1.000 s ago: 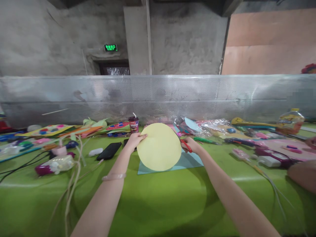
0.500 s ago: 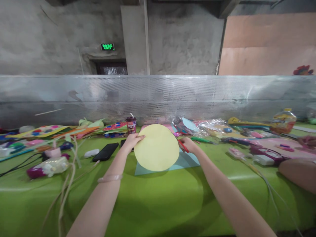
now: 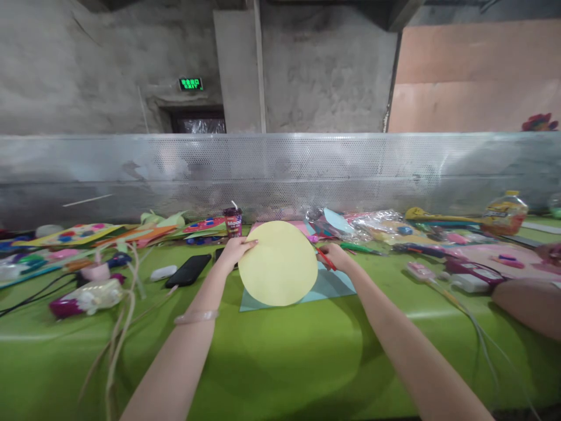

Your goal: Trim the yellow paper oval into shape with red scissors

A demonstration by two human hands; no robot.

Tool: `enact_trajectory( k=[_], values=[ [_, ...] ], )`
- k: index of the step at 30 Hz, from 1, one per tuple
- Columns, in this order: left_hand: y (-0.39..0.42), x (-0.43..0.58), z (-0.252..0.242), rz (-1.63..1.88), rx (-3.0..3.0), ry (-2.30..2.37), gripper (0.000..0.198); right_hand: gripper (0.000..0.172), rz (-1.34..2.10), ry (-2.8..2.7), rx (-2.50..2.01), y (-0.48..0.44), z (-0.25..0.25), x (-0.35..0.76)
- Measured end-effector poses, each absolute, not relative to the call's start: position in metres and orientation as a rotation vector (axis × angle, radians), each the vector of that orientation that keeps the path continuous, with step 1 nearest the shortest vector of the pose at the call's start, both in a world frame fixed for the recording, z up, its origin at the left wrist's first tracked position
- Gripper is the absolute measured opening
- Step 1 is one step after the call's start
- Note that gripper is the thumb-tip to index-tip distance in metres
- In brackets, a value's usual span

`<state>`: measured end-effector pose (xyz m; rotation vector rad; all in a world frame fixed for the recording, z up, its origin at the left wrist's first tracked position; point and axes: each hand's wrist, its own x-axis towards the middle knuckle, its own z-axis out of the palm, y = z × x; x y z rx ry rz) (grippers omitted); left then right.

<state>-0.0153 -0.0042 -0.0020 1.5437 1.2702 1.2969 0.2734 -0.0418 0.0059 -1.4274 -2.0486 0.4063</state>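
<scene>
**Disc [image 3: 278, 263] pinched at ten o'clock, scissors [image 3: 326, 259] at three**

We set our dial on the disc's centre, noon pointing away from us. The left hand [image 3: 235, 254] pinches the rim at ten, thumb on the near face, fingers mostly hidden behind; from this hand the disc lies toward four. It looks round, so we find no long axis, and it tilts up toward us over a blue sheet [image 3: 331, 285] showing between three and seven. We cannot tell whether they touch. The scissors meet the rim near three, handle slanting from ten to four; the blades are mostly hidden, so we cannot tell how far apart they stand. The right hand [image 3: 338, 258] curls round the handle just beside the rim, and from it the disc lies toward nine. The left is the nearer, being in contact.

Counting left to right, we have one bottle [image 3: 85, 297], one white case [image 3: 163, 272] and one phone [image 3: 189, 271] toward nine on the bench [image 3: 289, 362]; one cup [image 3: 233, 222] between ten and eleven; one disc; one pair of scissors; one sheet; one juice jug [image 3: 505, 215] between two and three; and another person's arm [image 3: 523, 307] between three and four.
</scene>
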Motion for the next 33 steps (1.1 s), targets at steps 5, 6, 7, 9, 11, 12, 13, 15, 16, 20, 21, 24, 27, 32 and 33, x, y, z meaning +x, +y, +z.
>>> enact_trajectory(
  k=[5,6,7,9,11,12,13,15,16,20,21,24,27,32,33],
  values=[
    [-0.0017,-0.0164,-0.0032,1.301,1.539,1.268,0.043,0.022,0.449,-2.026,-1.421,-0.0420,0.0062,0.2747],
    [-0.0013,-0.0165,-0.0033,1.303,1.537,1.268,0.044,0.022,0.463,-2.022,-1.413,-0.0418,0.0062,0.2751],
    [-0.0010,-0.0164,-0.0033,1.304,1.536,1.270,0.043,0.022,0.479,-2.020,-1.404,-0.0415,0.0060,0.2754],
    [-0.0012,-0.0162,-0.0027,1.302,1.530,1.276,0.043,0.022,0.515,-2.021,-1.383,-0.0411,0.0057,0.2757],
    [-0.0023,-0.0156,-0.0016,1.292,1.525,1.281,0.043,0.020,0.547,-2.028,-1.365,-0.0407,0.0053,0.2757],
    [-0.0032,-0.0152,-0.0009,1.287,1.523,1.282,0.043,0.019,0.560,-2.034,-1.357,-0.0404,0.0050,0.2756],
    [-0.0041,-0.0147,-0.0002,1.283,1.522,1.281,0.042,0.018,0.569,-2.040,-1.350,-0.0399,0.0046,0.2756],
    [-0.0059,-0.0139,0.0008,1.278,1.520,1.273,0.041,0.018,0.580,-2.050,-1.338,-0.0386,0.0035,0.2758],
    [-0.0067,-0.0136,0.0011,1.278,1.520,1.268,0.040,0.019,0.582,-2.055,-1.333,-0.0379,0.0028,0.2760],
    [-0.0074,-0.0137,0.0012,1.286,1.517,1.256,0.040,0.020,0.589,-2.069,-1.322,-0.0357,0.0003,0.2772],
    [-0.0070,-0.0142,0.0009,1.289,1.518,1.257,0.041,0.020,0.590,-2.074,-1.315,-0.0355,0.0000,0.2775],
    [-0.0048,-0.0158,-0.0001,1.303,1.520,1.266,0.042,0.021,0.588,-2.087,-1.292,-0.0355,-0.0004,0.2779],
    [-0.0025,-0.0168,-0.0011,1.317,1.521,1.281,0.044,0.021,0.587,-2.086,-1.294,-0.0350,-0.0008,0.2778],
    [-0.0007,-0.0169,-0.0025,1.313,1.526,1.282,0.045,0.022,0.563,-2.086,-1.301,-0.0340,-0.0018,0.2771],
    [-0.0004,-0.0169,-0.0027,1.313,1.526,1.284,0.045,0.022,0.549,-2.087,-1.305,-0.0342,-0.0018,0.2770]
  ],
)
